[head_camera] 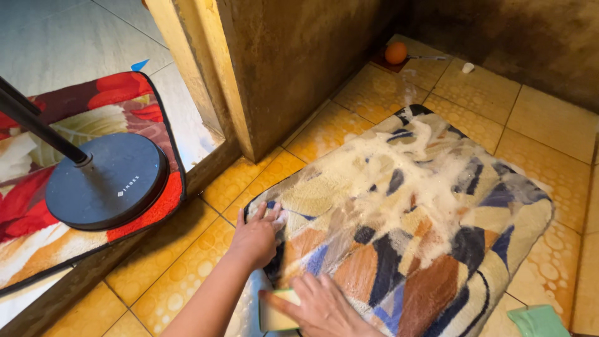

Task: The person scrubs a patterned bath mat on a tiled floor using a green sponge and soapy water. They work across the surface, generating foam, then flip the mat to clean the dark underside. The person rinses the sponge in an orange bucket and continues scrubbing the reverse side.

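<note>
A soapy patterned mat point(405, 224) in blue, brown and cream is seen lying on a wet yellow tiled floor point(187, 274). The left hand point(257, 236) is pressed flat on the mat's near corner, fingers spread and closed on nothing. Just below it, the right hand point(318, 309) is clamped on a yellow-green sponge point(277, 312) at the mat's edge. Foam is spread beyond both hands; a slip on the slick tiles is judged likely if weight is shifted. Far left of the hands, a dark round stand base point(106, 181) with a small pale logo is set on a red floral mat point(37, 237). An orange ball point(395, 53) is seen far beyond.
</note>
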